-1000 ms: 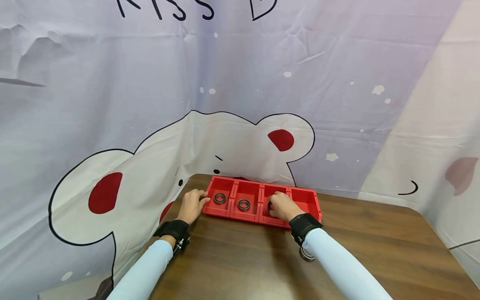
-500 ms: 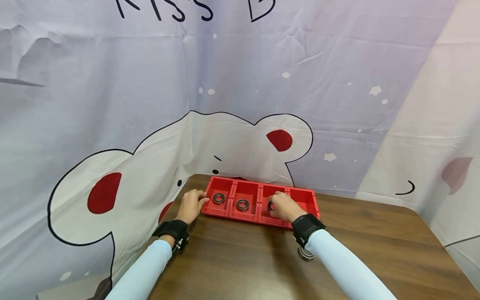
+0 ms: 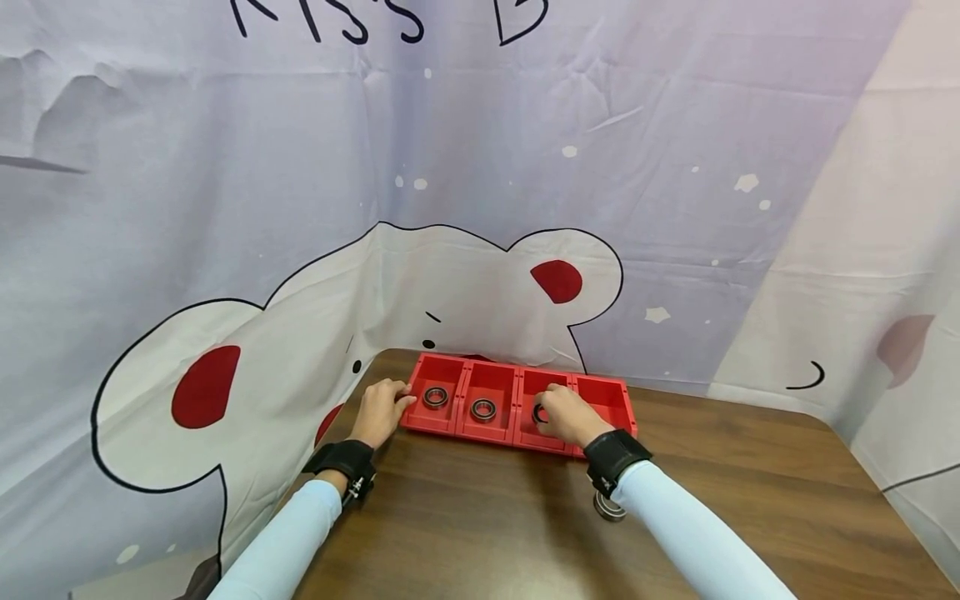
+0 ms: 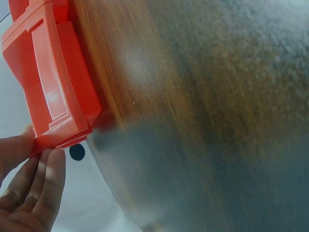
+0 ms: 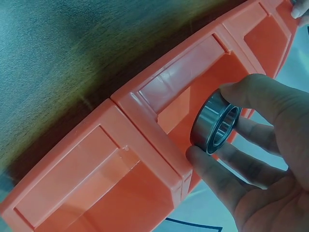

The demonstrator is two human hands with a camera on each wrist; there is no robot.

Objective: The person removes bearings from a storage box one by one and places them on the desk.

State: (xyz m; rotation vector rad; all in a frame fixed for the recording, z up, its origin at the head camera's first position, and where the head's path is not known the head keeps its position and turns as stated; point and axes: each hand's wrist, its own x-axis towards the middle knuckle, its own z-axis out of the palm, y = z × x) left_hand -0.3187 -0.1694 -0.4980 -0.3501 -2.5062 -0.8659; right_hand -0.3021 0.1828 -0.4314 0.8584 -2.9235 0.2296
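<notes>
My R hand pinches ball brg at 3rd bay from 9 o'clock end of red bin; L hand pinches that end. Brg prob. dense, rigid, slick; I'd hold it by OD, firm pinch.

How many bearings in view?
4: one bearing in the leftmost red bin, another in the second bin, a third held in the right hand, a fourth on the table. Right sleeve may hide more.
</notes>
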